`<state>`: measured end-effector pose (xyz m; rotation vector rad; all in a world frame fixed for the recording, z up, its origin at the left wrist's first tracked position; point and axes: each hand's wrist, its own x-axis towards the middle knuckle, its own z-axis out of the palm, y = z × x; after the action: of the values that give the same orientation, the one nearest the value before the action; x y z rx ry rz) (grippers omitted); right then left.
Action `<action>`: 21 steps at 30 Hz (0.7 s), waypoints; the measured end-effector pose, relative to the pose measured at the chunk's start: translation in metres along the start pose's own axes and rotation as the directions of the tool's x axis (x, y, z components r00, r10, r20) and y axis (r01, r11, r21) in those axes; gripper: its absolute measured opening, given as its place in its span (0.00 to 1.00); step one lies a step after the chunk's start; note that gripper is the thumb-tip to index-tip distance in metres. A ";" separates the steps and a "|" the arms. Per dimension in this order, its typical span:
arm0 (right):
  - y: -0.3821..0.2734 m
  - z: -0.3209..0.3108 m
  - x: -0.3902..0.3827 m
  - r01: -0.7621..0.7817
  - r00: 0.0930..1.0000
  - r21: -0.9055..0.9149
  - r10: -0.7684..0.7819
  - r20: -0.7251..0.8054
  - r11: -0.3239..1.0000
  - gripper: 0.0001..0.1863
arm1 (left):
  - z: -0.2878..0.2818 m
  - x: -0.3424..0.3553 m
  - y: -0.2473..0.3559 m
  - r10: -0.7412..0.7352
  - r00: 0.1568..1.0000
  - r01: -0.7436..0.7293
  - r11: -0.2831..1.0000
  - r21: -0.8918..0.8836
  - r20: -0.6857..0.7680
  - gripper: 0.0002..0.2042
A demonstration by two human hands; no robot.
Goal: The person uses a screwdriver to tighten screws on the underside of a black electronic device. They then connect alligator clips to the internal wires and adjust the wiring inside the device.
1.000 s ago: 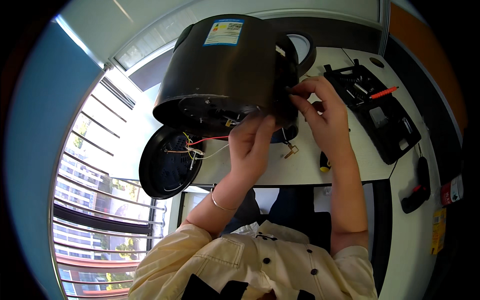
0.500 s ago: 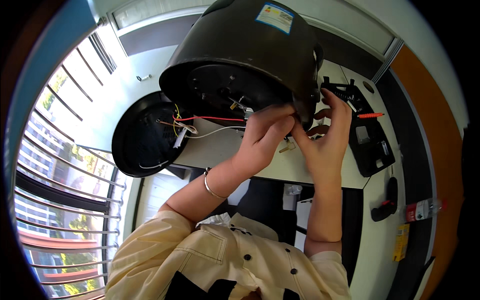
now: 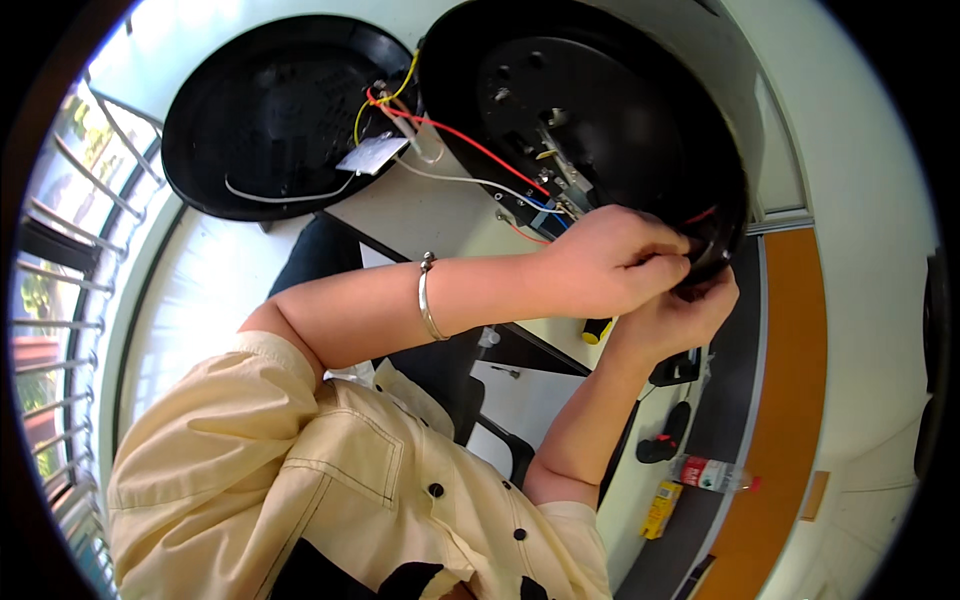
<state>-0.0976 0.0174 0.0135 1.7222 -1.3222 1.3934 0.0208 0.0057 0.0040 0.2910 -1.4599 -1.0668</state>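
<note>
The black appliance housing [image 3: 655, 130], round and hollow like a cooker body, lies tipped with its open underside facing me. Inside its lower right rim my left hand [image 3: 625, 262] is closed, thumb and fingers pinched together. Just below, at the outer side of the same rim, my right hand [image 3: 685, 312] has its fingers curled in. What lies between the fingertips of either hand is hidden. A red wire [image 3: 470, 145] and a white wire [image 3: 470, 182] run from the housing's inner parts to a round black base cover [image 3: 270, 110] on the left.
A white label tag [image 3: 372, 154] hangs among the wires over the cover. Beyond my right forearm are a black-and-red tool [image 3: 662, 440], a plastic bottle [image 3: 715, 474] and a yellow box [image 3: 660, 508]. A yellow-and-black item [image 3: 597, 330] lies on the table under my wrists.
My view has swung, so housing and cover sit differently in it. The housing's open underside now shows more fully. Both hands remain at its rim, closer together, with the right fingers more curled.
</note>
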 end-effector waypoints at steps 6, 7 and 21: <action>0.003 0.006 -0.002 0.019 1.000 0.138 -0.017 -0.017 0.990 0.16 | 0.000 -0.006 -0.014 0.166 0.985 -0.164 0.985 0.044 -0.046 0.16; 0.003 0.006 -0.002 0.033 0.999 0.087 -0.033 -0.006 0.996 0.14 | 0.000 -0.006 -0.016 0.179 0.982 -0.179 0.984 0.014 -0.061 0.16; 0.009 0.013 -0.004 0.116 0.980 -0.037 -0.120 -0.155 0.993 0.13 | -0.052 -0.050 -0.022 0.469 0.837 -0.181 0.723 0.666 -0.281 0.14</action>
<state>-0.1001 0.0040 0.0045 1.6092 -1.1304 1.4051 0.0694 0.0077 -0.0533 0.6599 -1.3383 -0.1607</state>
